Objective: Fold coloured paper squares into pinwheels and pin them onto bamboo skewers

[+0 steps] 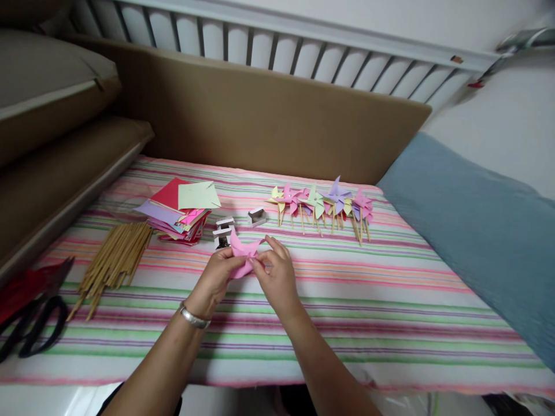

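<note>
A pink paper piece is sitting between the person's 2 hands near the middle of the striped cloth, just in front of the small open boxes. Judging from what is lying about, the work is standing partway: a cluster of finished pinwheels in yellow, pink, green and purple is resting on its sticks toward the far right, while a sizeable pile of flat coloured sheets and a thick bundle of loose sticks are waiting unused on the left, so a good share is seemingly remaining. The pink piece is showing curved, partly gathered points, and no stick is showing on it; whether a pin is going through its centre is too small to tell. The left hand, with a silver bracelet circling its wrist, is half closing around the near-left part of the paper, its thumb lying on top and its fingers supporting from beneath. The right hand is curling partly open, its thumb and index finger pinching near the paper's middle and its other fingers arching above, close to the right-hand point. Both forearms are reaching forward and slanting inward. Scissors are lying well apart, at the far left.
</note>
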A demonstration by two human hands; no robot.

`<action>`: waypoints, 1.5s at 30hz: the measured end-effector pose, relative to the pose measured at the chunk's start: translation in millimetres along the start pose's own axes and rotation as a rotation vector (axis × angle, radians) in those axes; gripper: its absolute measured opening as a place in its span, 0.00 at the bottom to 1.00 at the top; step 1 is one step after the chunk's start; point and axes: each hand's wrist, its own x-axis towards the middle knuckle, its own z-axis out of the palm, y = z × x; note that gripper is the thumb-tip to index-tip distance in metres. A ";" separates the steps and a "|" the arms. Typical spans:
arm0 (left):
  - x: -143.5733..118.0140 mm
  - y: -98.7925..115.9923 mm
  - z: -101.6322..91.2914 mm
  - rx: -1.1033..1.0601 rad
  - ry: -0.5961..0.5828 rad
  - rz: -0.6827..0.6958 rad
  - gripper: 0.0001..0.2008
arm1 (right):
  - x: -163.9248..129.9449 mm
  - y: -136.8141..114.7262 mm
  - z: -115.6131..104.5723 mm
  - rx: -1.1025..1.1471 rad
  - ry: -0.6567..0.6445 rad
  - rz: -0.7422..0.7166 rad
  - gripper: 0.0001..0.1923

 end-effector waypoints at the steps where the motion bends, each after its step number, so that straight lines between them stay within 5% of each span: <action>1: 0.4 -0.1 0.0 -0.002 -0.003 0.000 0.09 | 0.0 0.6 0.5 0.025 -0.001 0.014 0.06; 9: -0.7 2.2 0.1 -0.009 -0.023 -0.041 0.09 | 0.8 4.1 4.8 0.146 -0.015 0.107 0.06; 15: -2.2 3.5 1.2 -0.026 -0.019 -0.038 0.09 | 0.8 -1.2 -0.1 0.046 0.027 -0.057 0.01; 21: -2.1 4.7 0.2 -0.048 -0.057 -0.054 0.09 | 0.0 -0.4 -0.4 -0.040 0.032 -0.163 0.06; 45: -1.4 4.4 -2.9 0.033 -0.123 -0.099 0.09 | 4.2 -0.1 -6.7 0.142 -0.093 0.088 0.04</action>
